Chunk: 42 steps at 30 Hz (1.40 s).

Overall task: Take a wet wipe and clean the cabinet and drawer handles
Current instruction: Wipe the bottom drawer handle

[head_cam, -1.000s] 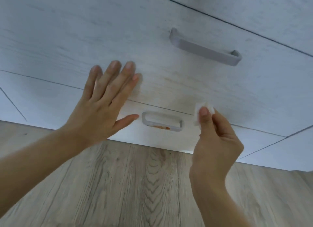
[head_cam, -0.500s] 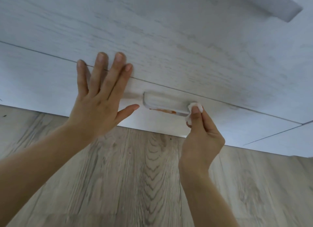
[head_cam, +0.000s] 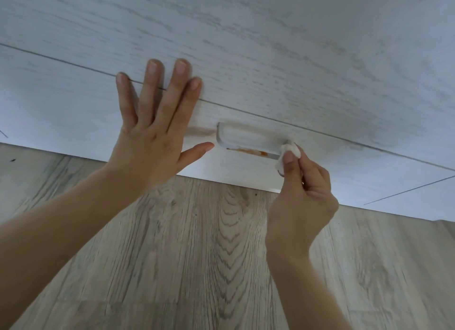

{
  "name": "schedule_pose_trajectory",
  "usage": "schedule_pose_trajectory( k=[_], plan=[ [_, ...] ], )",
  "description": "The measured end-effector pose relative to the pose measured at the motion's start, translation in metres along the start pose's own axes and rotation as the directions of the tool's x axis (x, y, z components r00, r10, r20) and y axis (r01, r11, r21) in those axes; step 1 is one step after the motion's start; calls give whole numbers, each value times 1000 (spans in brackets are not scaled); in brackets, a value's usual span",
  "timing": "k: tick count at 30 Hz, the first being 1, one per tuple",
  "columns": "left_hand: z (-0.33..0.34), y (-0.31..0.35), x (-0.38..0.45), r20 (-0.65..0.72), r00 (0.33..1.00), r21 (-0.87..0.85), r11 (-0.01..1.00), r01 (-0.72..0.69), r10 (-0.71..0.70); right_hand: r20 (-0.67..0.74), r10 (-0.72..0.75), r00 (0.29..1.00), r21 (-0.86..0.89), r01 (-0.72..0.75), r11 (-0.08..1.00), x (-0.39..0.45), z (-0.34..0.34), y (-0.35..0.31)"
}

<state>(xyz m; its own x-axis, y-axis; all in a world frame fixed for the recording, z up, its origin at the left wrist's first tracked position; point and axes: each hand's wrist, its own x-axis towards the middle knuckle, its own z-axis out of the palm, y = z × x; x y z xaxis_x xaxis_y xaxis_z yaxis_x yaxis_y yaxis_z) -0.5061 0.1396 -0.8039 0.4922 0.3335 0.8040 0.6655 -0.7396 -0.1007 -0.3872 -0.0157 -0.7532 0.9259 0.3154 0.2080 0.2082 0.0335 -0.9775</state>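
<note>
Wipe (head_cam: 290, 150) pinched in right hand (head_cam: 301, 196) fingers (head_cam: 289, 161), on handle (head_cam: 248, 138) end (orange stain).

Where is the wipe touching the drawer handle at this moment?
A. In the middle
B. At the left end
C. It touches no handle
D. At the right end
D: the right hand presses the wipe against the right end of the handle.
</note>
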Motion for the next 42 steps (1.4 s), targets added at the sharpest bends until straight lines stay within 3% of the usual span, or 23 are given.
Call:
schedule_pose_trajectory(
  k=[6, 10, 13, 20, 24, 29, 33, 37, 42],
  plan=[
    [0, -2, -1, -8, 1000, 29, 999, -12, 12, 38, -84, 996, -67, 86, 994, -5, -4, 3],
    [-1, -2, -1, 4, 1000, 19, 1000, -11, 11, 134, -181, 974, -99, 195, 976, -14, 6, 2],
    [-2, -4, -1, 4, 1000, 23, 1000, -21, 21, 44, -158, 987, -43, 159, 986, -15, 13, 2],
    [-4, -10, -3, 4, 999, 49, 997, -52, 52, 13, -149, 989, -74, 150, 986, -12, 12, 3],
    [-4, -7, -1, -1, 999, 61, 997, -48, 48, 85, -172, 981, -103, 181, 978, -14, 11, -2],
    [-5, -7, -1, 1, 999, 57, 997, -49, 49, -32, -147, 989, -47, 145, 988, -2, -4, -10],
    [-5, -6, -1, 5, 999, 59, 998, -38, 37, 5, -166, 986, -106, 165, 981, -8, 7, -8],
    [-4, -7, -1, 4, 999, 66, 997, -42, 42, 92, -265, 960, -134, 276, 952, -20, 22, -5],
    [-4, -10, -2, 4, 998, 65, 996, -59, 59, 12, -217, 976, -83, 218, 973, -21, 25, -1]
  ],
)
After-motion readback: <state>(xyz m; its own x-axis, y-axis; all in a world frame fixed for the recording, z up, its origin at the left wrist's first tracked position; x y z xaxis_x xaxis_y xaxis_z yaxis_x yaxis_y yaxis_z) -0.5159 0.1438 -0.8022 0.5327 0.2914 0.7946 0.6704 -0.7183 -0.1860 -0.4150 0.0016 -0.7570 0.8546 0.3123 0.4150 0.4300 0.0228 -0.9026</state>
